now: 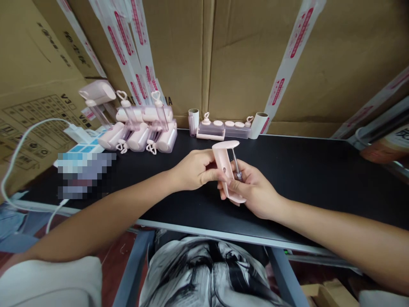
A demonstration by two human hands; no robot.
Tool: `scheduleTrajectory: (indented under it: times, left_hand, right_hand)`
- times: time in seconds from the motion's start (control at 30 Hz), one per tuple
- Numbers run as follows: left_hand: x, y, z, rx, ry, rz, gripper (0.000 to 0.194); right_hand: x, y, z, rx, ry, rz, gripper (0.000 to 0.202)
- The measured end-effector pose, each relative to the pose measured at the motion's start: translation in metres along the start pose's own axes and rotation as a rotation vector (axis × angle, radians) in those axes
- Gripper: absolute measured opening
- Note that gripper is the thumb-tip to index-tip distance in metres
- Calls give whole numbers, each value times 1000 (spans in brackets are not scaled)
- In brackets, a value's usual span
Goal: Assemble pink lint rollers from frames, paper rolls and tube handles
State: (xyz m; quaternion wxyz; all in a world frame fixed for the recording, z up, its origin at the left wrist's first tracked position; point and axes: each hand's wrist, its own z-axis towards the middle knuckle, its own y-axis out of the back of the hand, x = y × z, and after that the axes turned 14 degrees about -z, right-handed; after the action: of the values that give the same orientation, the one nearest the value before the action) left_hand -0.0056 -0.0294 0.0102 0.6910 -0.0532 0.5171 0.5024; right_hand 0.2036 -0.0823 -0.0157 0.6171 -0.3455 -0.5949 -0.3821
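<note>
Over the black table, a pink curved plastic shell (pixel 220 160) is held tilted between both hands. My left hand (pixel 200 170) pinches its left side, with the thumb at the inner face. My right hand (pixel 251 187) closes around the lower right part, its thumb on the shell. A thin metal rod with a clear purplish end (pixel 236 164) runs from the shell's top end down to the right fingers; whether the fingers grip it is not clear. A small dark spot shows inside the shell.
Pink and clear pieces with heart-shaped loops (pixel 137 136) stack at the back left. Small pink parts and white tubes (pixel 257 128) line the back. A power strip (pixel 81 149) with white cables lies left. Cardboard (pixel 243 55) walls the black table (pixel 319 175).
</note>
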Motion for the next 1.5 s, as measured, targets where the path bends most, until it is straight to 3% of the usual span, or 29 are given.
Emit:
scheduleTrajectory:
  times: [0.07, 0.13, 0.27, 0.37, 0.47, 0.57, 0.73, 0.93, 1.23, 1.5]
  left_hand:
    - [0, 6, -1, 108, 35, -114, 44]
    - [0, 12, -4, 147, 77, -142, 34]
    - [-1, 20, -11, 83, 94, -9, 26]
    - [2, 24, -15, 24, 45, 116, 24]
    - [6, 25, -16, 18, -14, 191, 26]
    - [10, 25, -17, 65, -6, 210, 32]
    - [14, 25, -17, 125, -27, 188, 34]
    - [9, 24, -16, 193, -108, 169, 36]
    - [8, 26, -16, 242, -107, 121, 41]
    - [5, 24, -15, 315, 21, -28, 49]
  right_hand:
    - [2, 5, -2, 47, -22, -126, 38]
    - [6, 16, -3, 9, 22, -312, 37]
    - [19, 39, -7, -286, 301, -789, 33]
    - [30, 45, -15, -283, 339, -977, 22]
    - [34, 39, -22, -124, 339, -1056, 14]
    - [33, 32, -24, -44, 351, -1127, 13]
    - [32, 33, -23, -70, 333, -1144, 18]
    - [31, 40, -20, -122, 397, -1319, 14]
    - [23, 45, -18, -125, 582, -1359, 14]
    - [24, 51, -18, -140, 714, -1507, 17]
